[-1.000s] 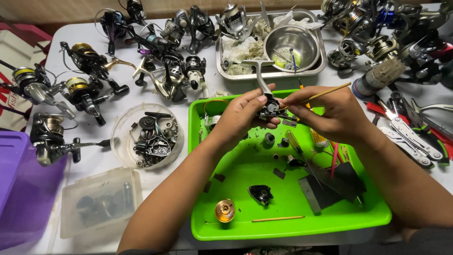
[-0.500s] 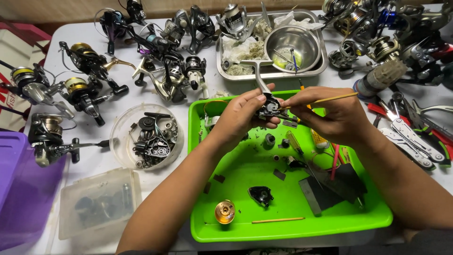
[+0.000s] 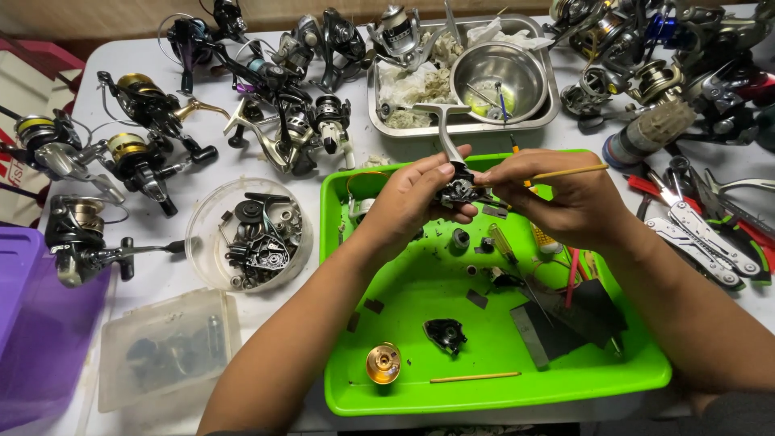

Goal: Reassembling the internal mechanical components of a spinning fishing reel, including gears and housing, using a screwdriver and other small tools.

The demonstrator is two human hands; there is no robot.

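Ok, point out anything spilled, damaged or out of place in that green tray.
Nothing looks spilled or broken. The green tray holds loose parts scattered about: a gold spool, a black piece, a thin wooden stick. It looks like disassembly clutter.

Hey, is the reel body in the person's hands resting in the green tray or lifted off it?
Lifted. Both the left hand and right hand hold the reel body above the green tray.
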